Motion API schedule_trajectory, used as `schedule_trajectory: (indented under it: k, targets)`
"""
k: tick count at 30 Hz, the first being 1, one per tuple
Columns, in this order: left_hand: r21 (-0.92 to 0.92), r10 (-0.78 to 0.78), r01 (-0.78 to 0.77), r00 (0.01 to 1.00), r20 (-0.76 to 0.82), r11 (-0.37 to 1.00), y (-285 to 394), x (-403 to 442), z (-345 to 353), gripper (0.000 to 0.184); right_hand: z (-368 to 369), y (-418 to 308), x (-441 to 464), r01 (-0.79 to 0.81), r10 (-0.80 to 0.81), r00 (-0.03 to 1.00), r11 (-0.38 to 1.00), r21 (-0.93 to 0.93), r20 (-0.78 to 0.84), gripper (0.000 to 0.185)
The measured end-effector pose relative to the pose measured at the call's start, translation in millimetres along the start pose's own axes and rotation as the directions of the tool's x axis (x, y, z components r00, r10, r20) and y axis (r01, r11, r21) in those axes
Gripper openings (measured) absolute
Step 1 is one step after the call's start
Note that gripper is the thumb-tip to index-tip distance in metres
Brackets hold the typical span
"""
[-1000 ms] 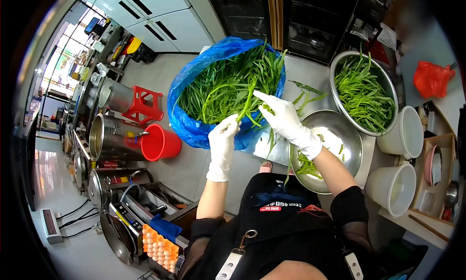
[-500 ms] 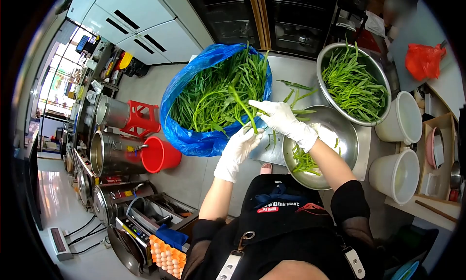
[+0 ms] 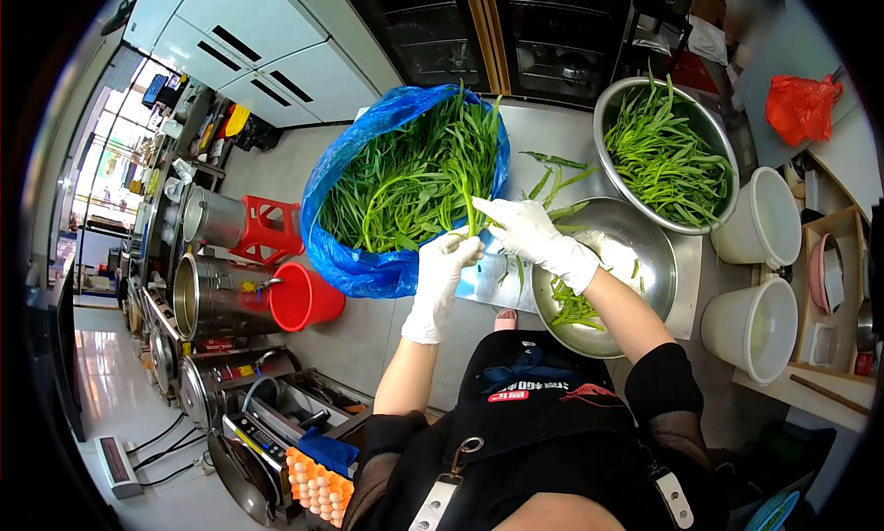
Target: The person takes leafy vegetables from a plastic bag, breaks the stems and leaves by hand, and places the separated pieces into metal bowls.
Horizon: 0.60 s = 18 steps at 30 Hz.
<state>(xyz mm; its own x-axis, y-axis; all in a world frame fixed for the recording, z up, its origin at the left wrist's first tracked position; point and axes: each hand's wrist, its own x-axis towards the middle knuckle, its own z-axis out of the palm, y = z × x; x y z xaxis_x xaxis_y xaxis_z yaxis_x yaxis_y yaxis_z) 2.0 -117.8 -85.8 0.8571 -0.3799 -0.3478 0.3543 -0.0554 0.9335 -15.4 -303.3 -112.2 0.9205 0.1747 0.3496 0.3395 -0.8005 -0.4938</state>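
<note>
White gloves cover both hands. My left hand is closed on the lower end of a green stem, at the near edge of a blue plastic bag full of leafy greens. Just right of it, my right hand has its fingers at the same stem, thumb and fingertips close together. Under my right forearm is a steel bowl with short cut green pieces. A second steel bowl holds long leafy stems. Loose leaves lie between bag and bowls.
At the left stand a red bucket, a red stool and steel pots. White buckets and a wooden tray are at the right. Orange egg trays sit at the lower left.
The stem between my hands has gone from slanting to nearly upright. My left hand has moved slightly up. The whole view has shifted, so the bag and bowls appear further left.
</note>
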Motion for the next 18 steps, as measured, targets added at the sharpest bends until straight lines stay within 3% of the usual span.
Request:
schedule_trajectory:
  k: [4,7,8,9,11,14,18]
  targets:
    - [-0.108,0.007,-0.015,0.997,-0.073,0.994,-1.7,-0.5,-2.2,0.029,-7.8,-13.9,-1.2,-0.162,0.174,0.954,0.984,0.067,-0.244,0.038]
    - [-0.135,0.009,-0.019,0.997,-0.079,0.991,-5.7,0.1,-3.3,0.03,-9.0,-22.0,-9.2,-0.131,0.159,0.943,0.985,0.114,-0.292,0.029]
    - [-0.131,0.011,-0.021,0.997,-0.08,0.991,-9.6,1.7,-3.9,0.03,-3.8,-21.7,-11.2,-0.088,0.117,0.949,0.99,0.108,-0.294,0.022]
    - [-0.127,0.014,-0.024,0.997,-0.08,0.992,-11.3,2.6,-4.0,0.031,-6.5,-27.3,-11.7,-0.152,0.173,0.968,0.981,0.124,-0.183,0.019]
    - [-0.157,-0.014,0.002,0.997,-0.074,0.988,-12.5,1.5,-2.0,0.031,-6.1,-31.2,-8.7,-0.158,0.176,0.974,0.979,0.132,-0.141,0.017]
    - [-0.214,-0.044,0.028,0.997,-0.071,0.976,-13.9,2.3,0.3,0.031,4.3,-28.4,-7.8,-0.096,0.13,0.973,0.979,0.177,-0.19,0.013]
    - [-0.403,-0.068,0.044,0.997,-0.047,0.914,-30.1,12.5,2.3,0.031,7.4,-31.9,-14.1,-0.099,0.111,0.986,0.99,0.098,-0.121,0.011]
